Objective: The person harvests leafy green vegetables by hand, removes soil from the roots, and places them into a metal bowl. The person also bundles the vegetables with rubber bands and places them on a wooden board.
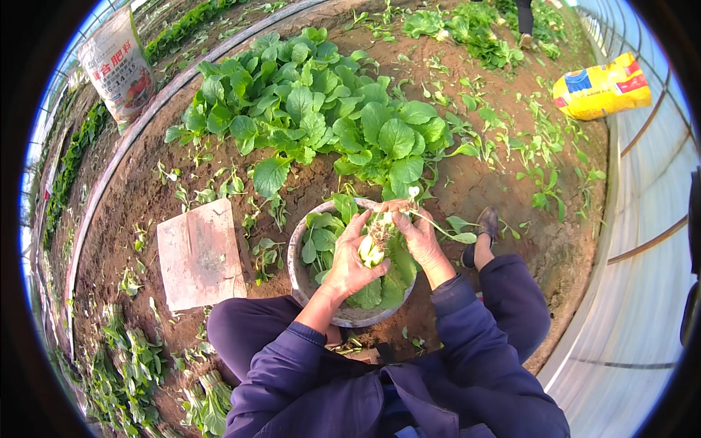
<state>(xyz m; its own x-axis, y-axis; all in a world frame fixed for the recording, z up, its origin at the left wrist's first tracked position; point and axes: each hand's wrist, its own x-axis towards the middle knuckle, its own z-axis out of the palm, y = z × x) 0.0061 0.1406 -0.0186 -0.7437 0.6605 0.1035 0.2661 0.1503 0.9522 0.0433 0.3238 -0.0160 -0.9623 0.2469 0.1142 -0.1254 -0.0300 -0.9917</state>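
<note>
My left hand is closed round the pale stems of a bunch of leafy greens, whose thin roots point up and away from me. Its leaves hang down over a round basin between my knees. Close beside, my right hand has its thumb and fingers on a small leaf stalk by the roots, its green tip sticking out to the right. More loose green leaves lie in the basin. Just beyond it spreads a large heap of leafy greens on the soil.
A square board lies left of the basin. Tied bundles of greens are at the lower left. A white printed sack stands upper left, a yellow bag upper right by the plastic greenhouse wall. Another person's leg shows far off.
</note>
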